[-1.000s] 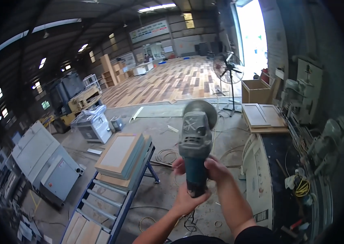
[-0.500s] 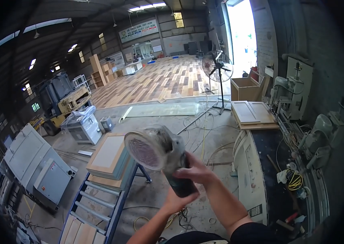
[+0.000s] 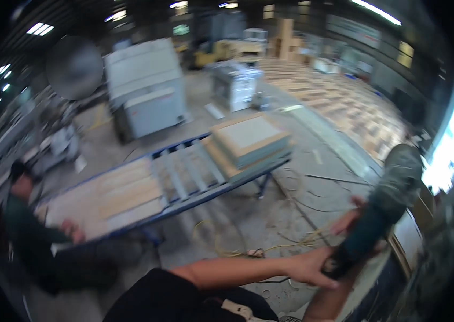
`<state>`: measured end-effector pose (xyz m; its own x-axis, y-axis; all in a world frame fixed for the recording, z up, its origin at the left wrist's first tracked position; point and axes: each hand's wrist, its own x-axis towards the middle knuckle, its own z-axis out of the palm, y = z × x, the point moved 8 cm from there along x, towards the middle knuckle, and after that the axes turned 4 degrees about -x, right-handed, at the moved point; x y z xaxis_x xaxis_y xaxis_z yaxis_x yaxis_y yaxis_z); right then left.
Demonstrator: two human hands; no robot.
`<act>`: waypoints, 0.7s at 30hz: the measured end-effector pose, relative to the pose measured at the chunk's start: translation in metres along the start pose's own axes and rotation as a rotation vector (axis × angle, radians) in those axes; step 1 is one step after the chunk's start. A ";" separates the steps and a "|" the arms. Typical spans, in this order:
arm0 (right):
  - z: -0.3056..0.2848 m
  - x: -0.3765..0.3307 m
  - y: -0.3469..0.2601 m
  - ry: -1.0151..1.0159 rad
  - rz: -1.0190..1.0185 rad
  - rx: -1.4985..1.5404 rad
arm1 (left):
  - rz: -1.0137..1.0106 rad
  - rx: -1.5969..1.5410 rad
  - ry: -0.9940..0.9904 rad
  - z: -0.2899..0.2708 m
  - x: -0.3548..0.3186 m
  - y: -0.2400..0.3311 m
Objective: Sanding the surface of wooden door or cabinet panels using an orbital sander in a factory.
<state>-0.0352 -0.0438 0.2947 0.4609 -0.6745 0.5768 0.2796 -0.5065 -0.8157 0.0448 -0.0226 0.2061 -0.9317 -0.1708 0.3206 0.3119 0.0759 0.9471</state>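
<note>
An angle grinder (image 3: 374, 209) with a dark teal body and a dusty grey head stands tilted up at my right. My left hand (image 3: 313, 265) is closed on the rear end of its body, the thumb near the butt. Behind the body my right hand (image 3: 346, 221) is mostly hidden; its fingers show blurred along the left side of the grinder, and its forearm rises from below. The grinder's round disc, seen in the earlier frame, is turned out of sight now.
Left of me a blue-framed roller conveyor (image 3: 184, 177) carries wooden boards (image 3: 122, 193) and stacked framed panels (image 3: 248, 139). A co-worker (image 3: 34, 231) bends over its near end, hands at the boards. A grey machine (image 3: 146, 91) stands beyond. Yellow cable (image 3: 286, 247) trails over the floor.
My view has swung left, bringing in the co-worker and the conveyor's near end. The grinder has shifted to the right of the picture, and its disc has turned away.
</note>
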 end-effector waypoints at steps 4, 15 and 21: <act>0.024 -0.024 -0.029 0.865 -0.066 -0.842 | 0.006 0.359 0.619 -0.049 -0.004 0.019; 0.001 0.014 0.028 0.059 -0.199 0.230 | 0.555 0.129 0.310 -0.048 -0.022 0.007; 0.001 -0.014 0.026 0.926 0.044 -0.464 | 0.063 0.415 0.881 -0.067 -0.043 0.009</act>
<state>-0.0332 -0.0467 0.2650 -0.4204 -0.7469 0.5152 -0.1641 -0.4958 -0.8528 0.0997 -0.0807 0.2020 -0.3900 -0.8152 0.4283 0.1086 0.4211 0.9005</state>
